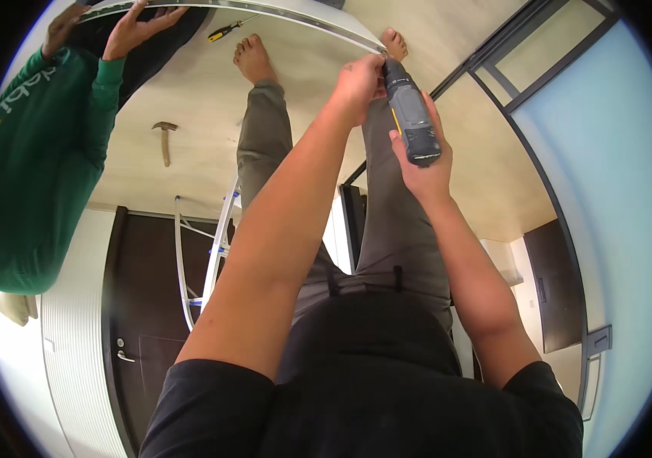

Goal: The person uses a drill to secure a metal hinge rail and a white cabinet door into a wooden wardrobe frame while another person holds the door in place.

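My right hand (pixel 429 174) is wrapped round a black and grey cordless drill (pixel 411 114), which points away from me. The drill's front end meets the near right end of a long, pale metal rail (pixel 307 18). Curled beside that front end is my left hand (pixel 360 88), its fingers closed at the rail's end. Whatever those fingers pinch is too small or hidden to make out. At the far left, a co-worker in a green sweatshirt has one hand (pixel 136 34) on the rail and the other hand (pixel 61 30) near its left end.
A claw hammer (pixel 165 143) lies on the pale floor, and a yellow and black screwdriver (pixel 225 31) lies near the rail. A stepladder (pixel 217 248) stands left of my legs. Dark-framed glass panels (pixel 600 153) rise at the right. A dark door (pixel 159 282) is at the lower left.
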Available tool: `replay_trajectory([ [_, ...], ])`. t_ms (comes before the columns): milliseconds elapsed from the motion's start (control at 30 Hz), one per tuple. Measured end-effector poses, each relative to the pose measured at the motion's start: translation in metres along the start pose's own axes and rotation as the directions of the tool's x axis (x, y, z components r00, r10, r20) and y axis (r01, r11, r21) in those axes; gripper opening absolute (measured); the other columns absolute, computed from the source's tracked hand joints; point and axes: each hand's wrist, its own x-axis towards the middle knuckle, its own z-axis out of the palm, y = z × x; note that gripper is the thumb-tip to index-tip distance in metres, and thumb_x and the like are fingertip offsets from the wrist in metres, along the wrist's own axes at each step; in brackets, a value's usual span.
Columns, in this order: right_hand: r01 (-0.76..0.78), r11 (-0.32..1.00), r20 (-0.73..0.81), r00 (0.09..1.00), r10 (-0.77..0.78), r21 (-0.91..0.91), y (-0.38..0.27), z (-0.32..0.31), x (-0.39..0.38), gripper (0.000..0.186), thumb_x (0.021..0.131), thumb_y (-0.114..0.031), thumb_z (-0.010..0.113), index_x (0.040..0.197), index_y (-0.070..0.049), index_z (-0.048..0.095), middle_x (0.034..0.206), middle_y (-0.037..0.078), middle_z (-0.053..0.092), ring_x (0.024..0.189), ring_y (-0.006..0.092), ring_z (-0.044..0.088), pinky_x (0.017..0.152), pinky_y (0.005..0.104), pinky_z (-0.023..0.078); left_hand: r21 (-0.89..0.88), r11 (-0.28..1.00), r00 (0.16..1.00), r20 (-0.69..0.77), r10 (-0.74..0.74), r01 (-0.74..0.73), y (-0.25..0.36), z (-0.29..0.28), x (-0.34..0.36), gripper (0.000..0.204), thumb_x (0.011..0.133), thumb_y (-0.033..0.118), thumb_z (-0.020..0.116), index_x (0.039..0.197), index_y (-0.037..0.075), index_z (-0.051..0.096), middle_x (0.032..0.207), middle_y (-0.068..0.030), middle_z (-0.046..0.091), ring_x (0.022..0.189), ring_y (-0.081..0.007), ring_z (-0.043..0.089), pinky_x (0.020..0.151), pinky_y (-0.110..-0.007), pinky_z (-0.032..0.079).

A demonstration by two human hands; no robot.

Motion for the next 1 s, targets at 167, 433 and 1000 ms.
replay_trajectory([
  [167, -0.012, 0.999, 0.012, 1.0, 0.013, -0.043, -0.003, 0.004, -0.004, 0.081, 0.094, -0.008, 0.08, 0.166, -0.007, 0.042, 0.136, 0.016, 0.073, 0.112, 0.0265, 0.076, 0.099, 0.0363, 0.057, 0.109, 0.994, 0.999, -0.044, 0.016, -0.011, -0.002, -0.005, -0.007, 0.045, 0.107, 0.034, 0.051, 0.133, 0.003, 0.072, 0.133, -0.0106, 0.072, 0.127, -0.024, 0.064, 0.111, -0.043, 0.048],
  [433, 0.075, 0.996, -0.037, 0.996, -0.077, -0.052, 0.003, 0.011, 0.002, 0.083, 0.092, -0.006, 0.079, 0.166, -0.007, 0.042, 0.13, 0.016, 0.075, 0.11, 0.0285, 0.076, 0.097, 0.0381, 0.058, 0.157, 0.98, 0.989, -0.052, 0.136, -0.126, -0.001, -0.004, 0.002, 0.04, 0.098, 0.039, 0.055, 0.108, 0.003, 0.07, 0.106, -0.0091, 0.066, 0.103, -0.023, 0.058, 0.095, -0.041, 0.048],
  [1000, 0.021, 0.999, -0.006, 1.0, -0.022, -0.045, 0.004, 0.005, 0.007, 0.086, 0.09, -0.004, 0.08, 0.167, -0.01, 0.042, 0.136, 0.016, 0.074, 0.115, 0.0278, 0.076, 0.099, 0.0375, 0.058, 0.235, 0.966, 0.993, -0.031, 0.117, -0.107, 0.002, -0.005, 0.015, 0.045, 0.105, 0.038, 0.058, 0.131, 0.004, 0.072, 0.136, -0.0075, 0.064, 0.135, -0.0214, 0.054, 0.114, -0.045, 0.047],
])
